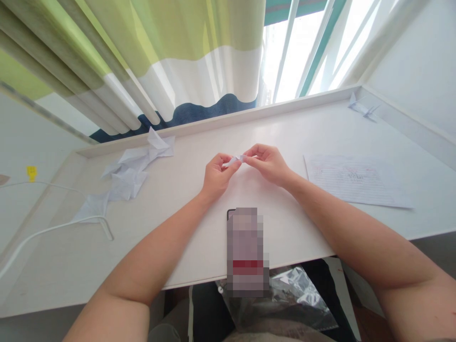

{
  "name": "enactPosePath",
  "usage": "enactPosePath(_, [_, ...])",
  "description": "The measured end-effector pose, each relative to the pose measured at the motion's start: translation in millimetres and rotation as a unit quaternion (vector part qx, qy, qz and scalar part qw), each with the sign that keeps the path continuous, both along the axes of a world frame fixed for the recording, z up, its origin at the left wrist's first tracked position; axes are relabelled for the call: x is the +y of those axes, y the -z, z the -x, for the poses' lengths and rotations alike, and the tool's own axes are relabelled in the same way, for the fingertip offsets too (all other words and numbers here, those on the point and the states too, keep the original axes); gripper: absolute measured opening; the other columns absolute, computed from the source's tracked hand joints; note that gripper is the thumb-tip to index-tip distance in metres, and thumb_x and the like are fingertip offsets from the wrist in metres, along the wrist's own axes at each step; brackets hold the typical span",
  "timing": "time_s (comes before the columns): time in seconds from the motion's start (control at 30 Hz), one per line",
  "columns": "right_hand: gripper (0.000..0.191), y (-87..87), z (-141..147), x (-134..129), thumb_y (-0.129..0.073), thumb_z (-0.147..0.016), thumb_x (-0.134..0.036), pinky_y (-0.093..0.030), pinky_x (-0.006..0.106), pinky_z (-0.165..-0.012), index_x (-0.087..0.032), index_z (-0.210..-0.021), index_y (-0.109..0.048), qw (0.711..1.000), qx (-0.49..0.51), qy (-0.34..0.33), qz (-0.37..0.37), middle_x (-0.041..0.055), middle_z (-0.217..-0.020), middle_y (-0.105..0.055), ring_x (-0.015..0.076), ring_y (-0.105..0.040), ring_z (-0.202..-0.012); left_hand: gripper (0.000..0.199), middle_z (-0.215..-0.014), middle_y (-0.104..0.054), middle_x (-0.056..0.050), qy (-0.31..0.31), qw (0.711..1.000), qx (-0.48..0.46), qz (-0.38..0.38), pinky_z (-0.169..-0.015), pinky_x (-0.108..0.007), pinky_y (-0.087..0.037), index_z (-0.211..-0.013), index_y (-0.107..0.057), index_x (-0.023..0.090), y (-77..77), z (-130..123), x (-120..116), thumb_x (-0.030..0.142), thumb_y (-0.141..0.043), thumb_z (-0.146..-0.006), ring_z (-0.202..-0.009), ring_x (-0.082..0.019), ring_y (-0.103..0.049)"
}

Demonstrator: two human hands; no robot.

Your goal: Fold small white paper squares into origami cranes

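Between my two hands, just above the middle of the white desk, is a small folded piece of white paper (238, 159). My left hand (220, 173) pinches its left side with thumb and fingers. From the right, my right hand (265, 164) grips the other end between thumb and forefinger. Much of the paper is hidden by my fingertips, so its exact folded shape cannot be made out. A phone (245, 247), blurred out by blocks, lies nearer to me at the desk's front edge, below my hands.
Several folded white papers (130, 173) lie at the left, beside a white cable (71, 221). A lined sheet with writing (356, 180) rests at the right. Small folded paper pieces (361, 109) sit in the back right corner. Behind the desk's raised edge hangs a curtain (199, 57).
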State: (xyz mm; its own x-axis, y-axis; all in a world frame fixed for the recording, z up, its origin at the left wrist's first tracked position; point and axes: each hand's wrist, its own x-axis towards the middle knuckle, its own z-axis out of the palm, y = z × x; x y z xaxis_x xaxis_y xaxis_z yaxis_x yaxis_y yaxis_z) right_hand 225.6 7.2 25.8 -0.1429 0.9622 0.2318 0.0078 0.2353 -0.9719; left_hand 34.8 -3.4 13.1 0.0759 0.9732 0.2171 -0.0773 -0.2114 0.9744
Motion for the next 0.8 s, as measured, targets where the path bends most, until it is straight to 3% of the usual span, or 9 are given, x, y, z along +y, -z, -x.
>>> enactPosePath(0.23, [0.041, -4.2, -1.2, -1.6, -0.092, -0.077, -0.06, -0.055, 0.04, -0.081, -0.023, -0.079, -0.073, 1.0, -0.013, 0.012, -0.011, 0.0037, -0.085, -0.076, 0.0201, -0.066, -0.081, 0.051, -0.096, -0.074, -0.001, 0.015, 0.999, -0.034, -0.002, -0.09, -0.035, -0.054, -0.082, -0.065, 0.023, -1.9, 2.0, 3.3, 0.061, -0.097, -0.073, -0.096, -0.018, -0.069])
enactPosePath(0.8, [0.035, -0.6, 0.5, -1.3, -0.093, -0.077, -0.048, -0.053, 0.04, -0.075, -0.025, -0.074, -0.067, 1.0, -0.006, 0.014, -0.016, 0.0014, -0.076, -0.073, 0.0204, -0.064, -0.076, 0.051, -0.093, -0.074, -0.002, 0.008, 1.0, 0.005, -0.012, -0.087, -0.035, -0.056, -0.076, -0.064, 0.022, -1.8, 0.9, 2.8, 0.062, -0.096, -0.072, -0.096, -0.02, -0.069])
